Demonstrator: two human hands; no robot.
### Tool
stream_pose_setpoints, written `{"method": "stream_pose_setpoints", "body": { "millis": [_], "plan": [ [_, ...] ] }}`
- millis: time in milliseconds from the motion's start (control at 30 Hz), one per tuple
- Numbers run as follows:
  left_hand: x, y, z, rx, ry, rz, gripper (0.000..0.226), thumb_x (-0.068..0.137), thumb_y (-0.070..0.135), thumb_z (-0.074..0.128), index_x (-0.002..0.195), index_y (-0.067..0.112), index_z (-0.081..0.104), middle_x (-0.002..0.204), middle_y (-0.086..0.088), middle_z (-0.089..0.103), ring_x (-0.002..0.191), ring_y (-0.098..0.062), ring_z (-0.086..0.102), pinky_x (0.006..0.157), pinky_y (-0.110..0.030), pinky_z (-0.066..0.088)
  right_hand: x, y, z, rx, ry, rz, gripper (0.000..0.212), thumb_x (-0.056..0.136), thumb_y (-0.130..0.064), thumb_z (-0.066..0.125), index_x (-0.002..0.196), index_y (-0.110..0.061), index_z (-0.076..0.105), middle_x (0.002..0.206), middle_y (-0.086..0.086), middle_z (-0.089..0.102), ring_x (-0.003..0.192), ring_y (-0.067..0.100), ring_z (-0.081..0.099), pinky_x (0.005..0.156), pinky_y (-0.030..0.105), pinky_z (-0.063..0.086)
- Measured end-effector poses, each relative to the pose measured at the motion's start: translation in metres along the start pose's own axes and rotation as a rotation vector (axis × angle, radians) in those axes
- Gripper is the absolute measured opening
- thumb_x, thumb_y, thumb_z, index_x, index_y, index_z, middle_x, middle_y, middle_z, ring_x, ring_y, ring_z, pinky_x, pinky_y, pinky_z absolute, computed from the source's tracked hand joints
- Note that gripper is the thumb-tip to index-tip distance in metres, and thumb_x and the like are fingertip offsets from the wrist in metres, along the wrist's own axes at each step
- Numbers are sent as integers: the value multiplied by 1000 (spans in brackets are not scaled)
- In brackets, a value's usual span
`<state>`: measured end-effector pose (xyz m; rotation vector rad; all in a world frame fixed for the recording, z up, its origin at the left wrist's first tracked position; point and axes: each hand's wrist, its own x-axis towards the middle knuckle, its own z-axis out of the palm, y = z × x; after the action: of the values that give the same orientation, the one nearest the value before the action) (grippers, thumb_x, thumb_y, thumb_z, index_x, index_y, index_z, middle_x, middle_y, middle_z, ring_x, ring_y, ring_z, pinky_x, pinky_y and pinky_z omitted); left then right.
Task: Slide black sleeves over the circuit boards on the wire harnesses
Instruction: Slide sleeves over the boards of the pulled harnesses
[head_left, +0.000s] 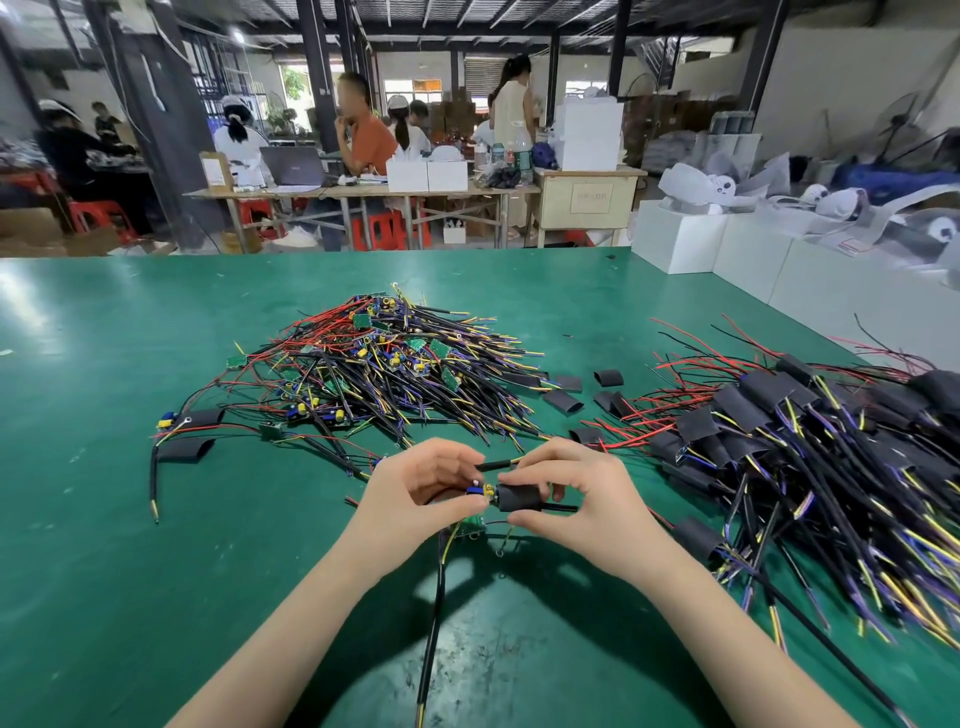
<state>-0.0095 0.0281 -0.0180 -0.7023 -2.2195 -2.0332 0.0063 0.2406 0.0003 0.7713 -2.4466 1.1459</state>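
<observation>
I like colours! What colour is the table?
Green, seen in the head view: table.

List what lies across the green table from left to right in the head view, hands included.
Flat black sleeve beside a loose harness → central pile of unsleeved red, black and yellow wire harnesses → left hand → black sleeve being slid on → right hand → pile of sleeved harnesses.
</observation>
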Motion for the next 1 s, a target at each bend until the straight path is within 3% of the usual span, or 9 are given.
{"method": "stream_pose_setpoints", "body": {
  "millis": [233, 467, 567, 867, 1000],
  "plan": [
    [-1, 1, 4, -33, -23, 31, 33, 72, -4, 79, 98, 14, 69, 91, -11, 71, 88, -18, 68, 81, -20, 51, -1, -3, -1, 10, 11, 51, 29, 66, -22, 87, 94, -25, 77, 89, -7, 66, 68, 3, 52, 69, 14, 41],
    [0, 2, -1, 41, -99, 21, 33, 76, 6, 76, 104, 22, 68, 102, -7, 72, 99, -21, 68, 88, -21, 51, -1, -6, 1, 70, 35, 114, 31, 66, -17, 87, 95, -20, 78, 89, -4, 68, 70, 11, 57, 72, 17, 46],
    [1, 2, -7, 45, -49, -58, 27, 73, 14, 81, 95, 24, 70, 97, -6, 73, 92, -20, 70, 83, -20, 52, -1, -8, 0, 62, 58, 89, 31, 65, -16, 87, 95, -18, 78, 90, -3, 67, 68, 11, 55, 72, 18, 46],
    [-1, 0, -5, 3, -75, -109, 25, 76, -3, 77, 93, 16, 75, 96, -7, 76, 90, -16, 72, 78, -18, 53, -1, -10, 5, 7, 68, 23, 29, 65, -17, 86, 94, -18, 78, 87, -3, 68, 68, 10, 56, 70, 16, 44],
    [0, 0, -4, 19, -24, -135, 19, 77, -5, 76, 86, 11, 73, 86, -9, 75, 75, -15, 71, 70, -19, 54, -1, -10, 7, 2, 76, 0, 30, 65, -15, 86, 94, -16, 78, 87, -4, 67, 65, 7, 52, 69, 14, 43]
  ]
}}
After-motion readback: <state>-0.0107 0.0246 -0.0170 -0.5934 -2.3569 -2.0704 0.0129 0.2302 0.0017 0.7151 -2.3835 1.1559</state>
